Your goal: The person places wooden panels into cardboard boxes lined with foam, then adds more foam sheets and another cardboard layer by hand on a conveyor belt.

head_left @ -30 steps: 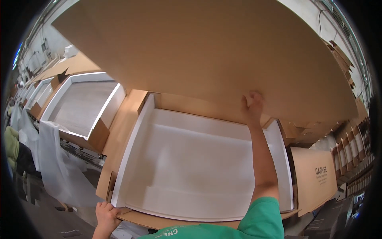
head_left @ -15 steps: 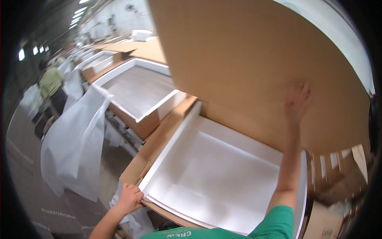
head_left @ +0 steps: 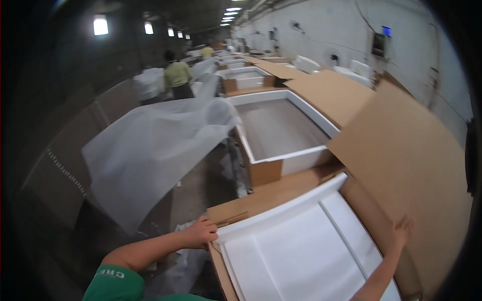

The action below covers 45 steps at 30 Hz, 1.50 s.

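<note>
Before me stands a cardboard carton [head_left: 223, 273] with a white foam frame [head_left: 283, 206] along its inner edge and a smooth white surface [head_left: 301, 246] inside. My left hand [head_left: 202, 232] is closed around the carton's near left corner, its fingers curled over the edge. On the right, the carton's large brown flap [head_left: 406, 145] stands raised and leans outward. My right hand [head_left: 403, 231], slightly blurred, rests against the lower part of that flap with its fingers extended and nothing in them.
Beyond my carton stands another open carton [head_left: 266, 173] with a grey panel [head_left: 281, 128] framed in white foam. A translucent white sheet [head_left: 155, 155] hangs at its left. More cartons run down the line. A person in a yellow-green top [head_left: 178, 75] stands at the far left.
My view has swung to the right-hand side of the scene's far line, so the row of cartons sits more central. The flap leans farther outward, and my right hand is lower on it.
</note>
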Each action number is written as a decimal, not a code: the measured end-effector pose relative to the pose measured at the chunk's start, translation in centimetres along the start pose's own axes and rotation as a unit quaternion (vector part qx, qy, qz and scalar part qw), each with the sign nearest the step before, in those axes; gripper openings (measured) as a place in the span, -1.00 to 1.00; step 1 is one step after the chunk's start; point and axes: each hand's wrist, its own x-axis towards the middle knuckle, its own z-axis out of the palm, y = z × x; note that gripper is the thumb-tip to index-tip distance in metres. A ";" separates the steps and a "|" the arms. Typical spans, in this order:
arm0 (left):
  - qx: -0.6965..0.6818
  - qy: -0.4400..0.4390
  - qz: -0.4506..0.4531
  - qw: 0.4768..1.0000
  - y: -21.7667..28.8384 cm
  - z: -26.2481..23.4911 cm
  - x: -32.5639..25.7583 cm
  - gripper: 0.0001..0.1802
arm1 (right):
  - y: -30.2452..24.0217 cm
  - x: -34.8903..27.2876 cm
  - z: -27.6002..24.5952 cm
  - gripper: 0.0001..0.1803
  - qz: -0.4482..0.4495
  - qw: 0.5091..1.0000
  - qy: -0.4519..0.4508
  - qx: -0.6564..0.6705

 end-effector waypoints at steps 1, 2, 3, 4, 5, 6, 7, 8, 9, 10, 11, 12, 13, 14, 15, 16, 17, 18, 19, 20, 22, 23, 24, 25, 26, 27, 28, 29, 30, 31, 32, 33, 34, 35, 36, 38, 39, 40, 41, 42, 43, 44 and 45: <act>-0.008 0.007 0.014 1.000 0.5 -0.3 -0.2 -0.67 | -0.3 -0.1 -0.2 -0.14 -0.006 0.999 -0.039 0.018; -0.002 0.010 -0.002 1.000 0.9 -0.6 -0.5 -0.67 | -0.2 -0.4 -0.9 -0.15 -0.007 0.997 -0.076 0.030; 0.004 0.011 0.006 1.000 1.1 -0.9 -0.7 -0.67 | -0.5 -1.2 -1.5 -0.17 -0.006 0.993 -0.107 0.042; 0.008 0.013 0.017 1.000 1.1 -0.9 -0.8 -0.66 | -0.6 -2.0 -1.9 -0.19 -0.001 0.989 -0.138 0.052; 0.009 0.020 0.015 1.000 0.9 -0.7 -0.7 -0.66 | -0.4 -2.6 -1.2 -0.19 -0.003 0.990 -0.131 0.051; 0.011 0.027 0.030 0.999 0.7 -0.3 -0.7 -0.66 | -0.1 -3.6 0.2 -0.20 -0.018 0.993 -0.103 0.054; 0.013 0.034 0.048 0.998 0.5 0.2 -0.3 -0.66 | 0.3 -4.3 0.9 -0.21 -0.030 0.995 -0.073 0.055; 0.008 0.038 0.052 0.998 0.2 0.4 -0.4 -0.66 | 0.2 -5.9 0.8 -0.19 -0.074 0.994 -0.051 0.068; 0.017 0.026 0.041 0.999 -0.3 0.7 -0.4 -0.66 | 0.2 -7.8 1.0 -0.16 -0.115 0.990 -0.030 0.078; 0.019 0.011 0.042 0.999 -0.7 1.0 -0.2 -0.66 | 1.1 -9.9 2.0 -0.13 -0.176 0.980 -0.010 0.094; 0.031 0.036 0.042 0.998 -1.8 1.6 -0.5 -0.68 | 1.4 -11.8 3.4 -0.11 -0.235 0.966 0.007 0.108; 0.036 0.060 0.044 0.997 -2.7 2.4 -0.9 -0.70 | 0.7 -13.9 3.1 -0.01 -0.267 0.944 -0.058 0.184; 0.018 0.061 0.032 0.997 -2.8 1.9 -1.0 -0.72 | 0.7 -16.0 3.0 0.08 -0.234 0.956 -0.085 0.153; -0.003 0.070 0.019 0.997 -2.7 1.3 -1.6 -0.72 | 0.9 -17.6 2.3 0.11 -0.196 0.966 -0.102 0.134; 0.011 0.042 -0.002 0.999 -2.3 0.0 -1.8 -0.69 | 1.3 -18.3 1.5 0.09 -0.152 0.978 -0.116 0.089; 0.026 0.004 -0.027 0.999 -2.2 -0.4 -2.5 -0.62 | 1.6 -18.8 1.1 0.06 -0.116 0.982 -0.135 0.063; 0.022 0.007 -0.013 1.000 -1.4 -1.0 -1.8 -0.62 | 2.9 -18.8 1.4 0.06 -0.101 0.984 -0.134 0.060; 0.040 -0.047 -0.026 0.998 -0.3 -1.8 -1.4 -0.54 | 4.3 -18.7 1.8 0.05 -0.077 0.981 -0.168 0.064; 0.063 -0.101 -0.042 0.992 0.7 -2.4 -1.1 -0.45 | 5.3 -18.3 2.6 0.04 -0.056 0.975 -0.201 0.073; 0.026 -0.120 0.003 0.992 2.1 -3.0 -0.5 -0.35 | 6.2 -17.8 3.5 0.04 -0.053 0.975 -0.201 0.078; -0.058 -0.151 0.077 0.984 5.8 -3.5 1.1 -0.17 | 8.3 -16.3 5.5 -0.11 -0.112 0.983 -0.148 0.018; -0.108 -0.164 0.106 0.975 7.6 -3.2 1.8 -0.09 | 8.9 -16.1 6.5 -0.19 -0.143 0.982 -0.124 -0.014; -0.134 -0.165 0.127 0.969 9.1 -2.7 2.2 -0.11 | 8.8 -16.3 6.9 -0.31 -0.192 0.979 -0.060 -0.024; -0.164 -0.164 0.150 0.961 10.3 -1.9 2.9 -0.13 | 8.7 -16.5 6.5 -0.36 -0.229 0.971 -0.060 -0.020; -0.193 -0.226 0.155 0.942 11.2 -1.1 4.0 -0.17 | 9.2 -16.4 6.7 -0.41 -0.253 0.966 -0.047 -0.026; -0.221 -0.285 0.158 0.919 12.0 0.0 5.4 -0.21 | 9.6 -16.1 6.9 -0.46 -0.277 0.960 -0.034 -0.033; -0.222 -0.348 0.159 0.897 12.3 1.1 6.8 -0.22 | 9.6 -15.9 6.9 -0.46 -0.281 0.959 -0.035 -0.031; -0.223 -0.407 0.158 0.872 12.5 2.1 8.2 -0.23 | 9.6 -15.7 6.7 -0.51 -0.280 0.959 -0.017 -0.028; -0.224 -0.405 0.153 0.873 12.6 3.1 9.3 -0.23 | 9.4 -15.2 6.6 -0.56 -0.279 0.960 0.002 -0.025; -0.176 -0.428 0.145 0.874 12.8 4.1 10.2 -0.21 | 9.1 -14.6 6.5 -0.56 -0.284 0.959 0.004 -0.025; -0.129 -0.450 0.142 0.872 13.0 5.0 10.9 -0.16 | 9.2 -13.9 6.3 -0.58 -0.261 0.965 0.041 0.000; -0.131 -0.449 0.139 0.873 13.2 5.7 11.2 -0.16 | 9.1 -13.3 6.1 -0.60 -0.238 0.968 0.078 0.026; -0.096 -0.421 0.161 0.887 13.6 6.4 11.6 -0.09 | 8.2 -12.9 4.7 -0.59 -0.177 0.982 0.051 0.040; -0.060 -0.393 0.180 0.900 14.0 6.8 11.8 -0.01 | 8.0 -12.1 4.8 -0.59 -0.178 0.982 0.053 0.040; -0.059 -0.393 0.179 0.900 14.5 7.1 11.7 -0.01 | 7.9 -11.2 5.2 -0.59 -0.161 0.978 0.126 -0.028; -0.002 -0.361 0.197 0.912 15.5 7.3 11.5 0.08 | 7.5 -10.2 5.1 -0.58 -0.138 0.966 0.198 -0.097; 0.001 -0.361 0.199 0.911 15.5 7.5 11.8 0.08 | 7.1 -9.4 5.0 -0.55 -0.095 0.968 0.203 -0.115; 0.000 -0.368 0.197 0.909 15.5 7.7 11.9 0.09 | 6.5 -8.9 4.7 -0.51 -0.054 0.968 0.206 -0.132; -0.001 -0.375 0.193 0.906 15.4 7.7 11.9 0.09 | 5.4 -9.0 3.8 -0.51 -0.054 0.969 0.203 -0.128; 0.002 -0.379 0.194 0.905 15.4 7.6 11.8 0.09 | 4.5 -9.2 2.8 -0.47 0.000 0.981 0.175 -0.083; 0.009 -0.368 0.202 0.907 15.4 7.1 11.9 -0.02 | 3.9 -9.7 1.9 -0.44 0.056 0.987 0.146 -0.039; 0.015 -0.357 0.216 0.909 15.6 6.7 12.0 -0.12 | 4.0 -10.1 1.5 -0.44 0.064 0.987 0.144 -0.041; 0.018 -0.357 0.225 0.906 15.7 6.4 12.3 -0.12 | 4.3 -10.6 1.2 -0.43 0.038 0.986 0.160 0.016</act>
